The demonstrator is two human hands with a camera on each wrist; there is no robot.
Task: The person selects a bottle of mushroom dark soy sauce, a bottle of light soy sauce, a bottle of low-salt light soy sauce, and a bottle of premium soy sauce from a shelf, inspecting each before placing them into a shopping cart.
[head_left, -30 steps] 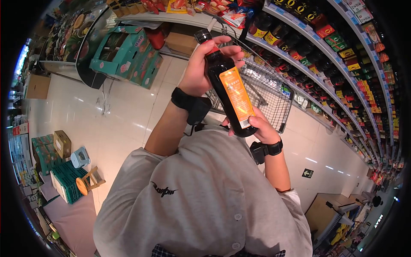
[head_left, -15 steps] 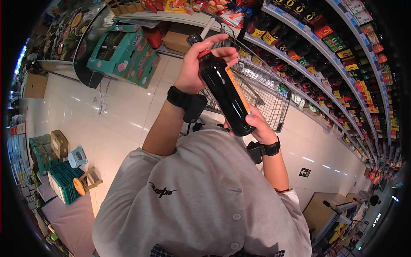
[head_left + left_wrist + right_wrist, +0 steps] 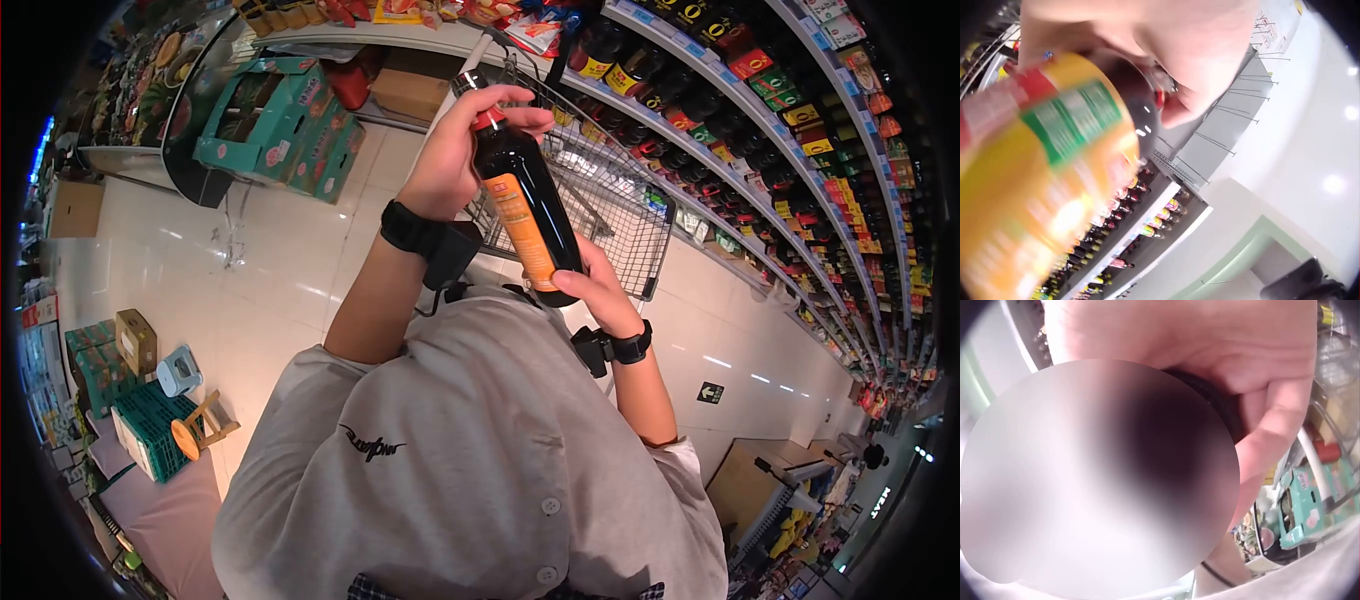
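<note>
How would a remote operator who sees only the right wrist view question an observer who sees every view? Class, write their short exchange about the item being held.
Operator: Most of my right wrist view is blurred. What is the right hand holding?
Observer: A dark bottle; the head view shows an orange label on its side.
Operator: Is the left hand on it as well?
Observer: Yes, the head view shows that hand holding it at the neck, the end away from the right hand.
</note>
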